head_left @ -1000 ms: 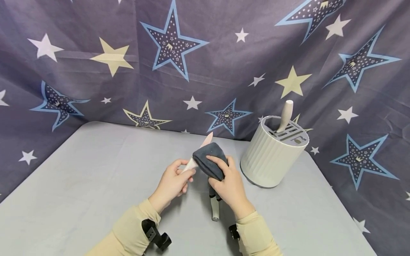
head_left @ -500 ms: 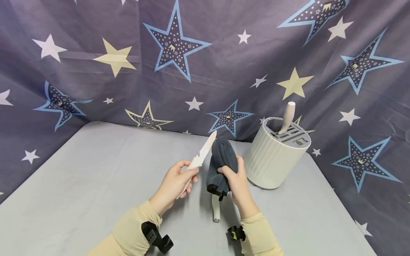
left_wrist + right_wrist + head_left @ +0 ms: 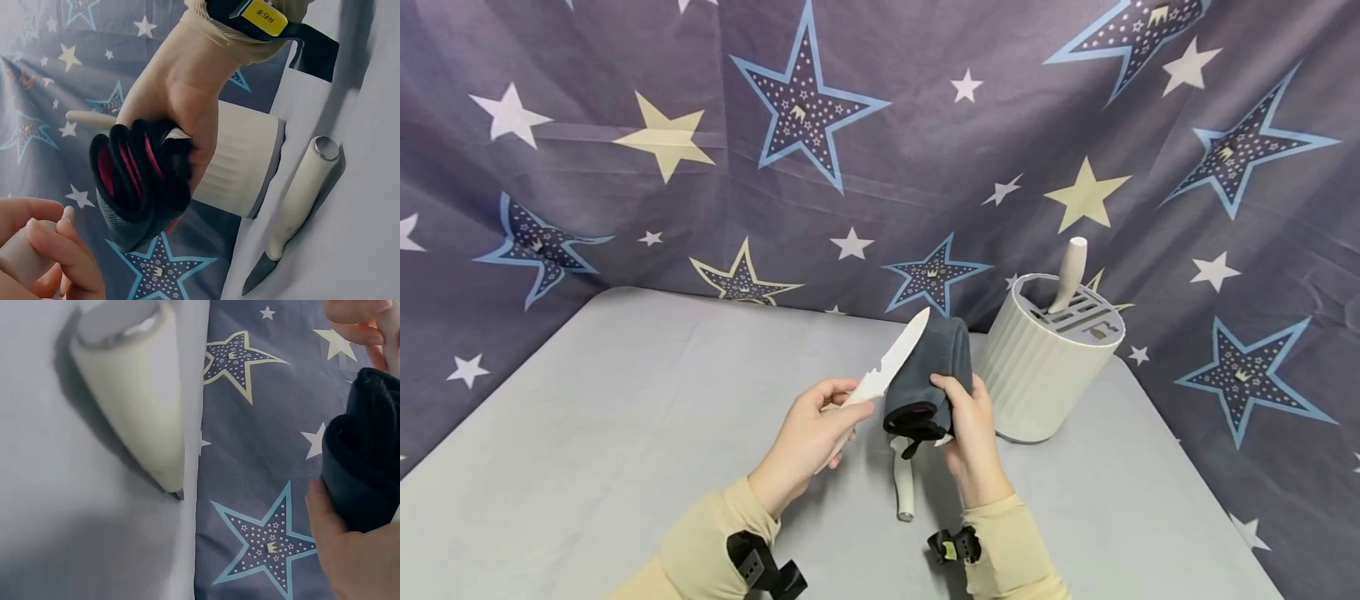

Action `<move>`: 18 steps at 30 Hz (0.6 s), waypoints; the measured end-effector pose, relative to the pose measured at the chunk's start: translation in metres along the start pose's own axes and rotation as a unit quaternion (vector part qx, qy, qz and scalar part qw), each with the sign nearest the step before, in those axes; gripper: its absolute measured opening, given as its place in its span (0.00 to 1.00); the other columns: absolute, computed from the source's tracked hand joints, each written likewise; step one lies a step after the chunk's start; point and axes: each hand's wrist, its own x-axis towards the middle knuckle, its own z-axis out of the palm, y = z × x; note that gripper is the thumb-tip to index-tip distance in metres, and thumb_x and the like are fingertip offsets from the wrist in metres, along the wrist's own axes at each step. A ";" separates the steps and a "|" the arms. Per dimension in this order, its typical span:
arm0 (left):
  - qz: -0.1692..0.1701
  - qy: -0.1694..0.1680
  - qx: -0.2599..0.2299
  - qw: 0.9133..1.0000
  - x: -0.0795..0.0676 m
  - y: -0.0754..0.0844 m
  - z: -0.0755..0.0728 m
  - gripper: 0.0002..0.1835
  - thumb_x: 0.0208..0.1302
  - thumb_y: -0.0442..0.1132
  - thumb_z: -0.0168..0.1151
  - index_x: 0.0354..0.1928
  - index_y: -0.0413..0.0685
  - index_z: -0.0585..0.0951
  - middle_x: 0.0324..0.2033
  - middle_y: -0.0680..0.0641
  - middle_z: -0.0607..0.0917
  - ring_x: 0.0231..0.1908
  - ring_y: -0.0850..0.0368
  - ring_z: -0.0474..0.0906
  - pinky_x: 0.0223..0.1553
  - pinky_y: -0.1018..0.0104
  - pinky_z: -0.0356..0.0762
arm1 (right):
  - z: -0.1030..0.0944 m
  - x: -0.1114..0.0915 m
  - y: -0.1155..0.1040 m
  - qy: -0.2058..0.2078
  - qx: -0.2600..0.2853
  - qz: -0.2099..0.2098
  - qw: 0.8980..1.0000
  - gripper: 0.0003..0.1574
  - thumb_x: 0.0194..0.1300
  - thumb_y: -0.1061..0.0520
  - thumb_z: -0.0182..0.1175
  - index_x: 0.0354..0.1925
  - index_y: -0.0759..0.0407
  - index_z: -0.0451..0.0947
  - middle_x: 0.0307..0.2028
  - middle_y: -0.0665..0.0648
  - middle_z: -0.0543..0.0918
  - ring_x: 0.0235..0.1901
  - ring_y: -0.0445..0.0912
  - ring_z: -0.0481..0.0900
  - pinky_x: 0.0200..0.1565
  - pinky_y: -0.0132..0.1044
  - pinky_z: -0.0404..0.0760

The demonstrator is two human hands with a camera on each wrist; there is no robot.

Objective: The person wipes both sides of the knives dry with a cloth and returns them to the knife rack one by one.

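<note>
White knife [image 3: 901, 354]; dark blue-grey cloth [image 3: 928, 371]; cream holder [image 3: 1030, 379]; grey table [image 3: 595, 433]; star-patterned purple-grey backdrop [image 3: 917, 158].

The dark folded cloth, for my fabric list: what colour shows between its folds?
Pinkish red; the left wrist view shows it best, inside the cloth.

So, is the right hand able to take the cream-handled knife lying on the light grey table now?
Probably not yet: the right hand holds the folded dark grey cloth. The cream-handled knife lies near, though, its handle uncovered.
</note>
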 end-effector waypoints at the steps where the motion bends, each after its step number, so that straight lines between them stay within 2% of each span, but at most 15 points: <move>1: 0.004 0.000 -0.005 1.000 -0.001 0.000 0.000 0.20 0.61 0.33 0.66 0.54 0.38 0.77 0.36 0.47 0.76 0.20 0.62 0.72 0.12 0.72 0.63 | 0.000 0.001 0.000 -0.003 0.011 0.004 1.000 0.21 0.66 0.60 0.58 0.55 0.61 0.66 0.41 0.51 0.77 0.31 0.39 0.82 0.36 0.30 0.82; 6: 0.016 -0.004 -0.015 1.000 -0.002 0.000 0.000 0.20 0.60 0.32 0.67 0.53 0.39 0.76 0.36 0.47 0.77 0.20 0.62 0.73 0.12 0.72 0.64 | 0.000 0.001 -0.001 -0.024 0.058 0.020 0.998 0.14 0.67 0.62 0.55 0.51 0.61 0.69 0.37 0.49 0.80 0.30 0.38 0.83 0.35 0.29 0.83; 18: 0.032 -0.028 0.003 0.999 -0.004 0.002 0.000 0.19 0.59 0.34 0.68 0.52 0.39 0.78 0.35 0.48 0.79 0.20 0.62 0.75 0.12 0.72 0.64 | 0.001 0.001 -0.003 -0.027 0.099 0.027 0.994 0.09 0.69 0.64 0.52 0.47 0.61 0.71 0.28 0.49 0.83 0.25 0.38 0.83 0.31 0.29 0.83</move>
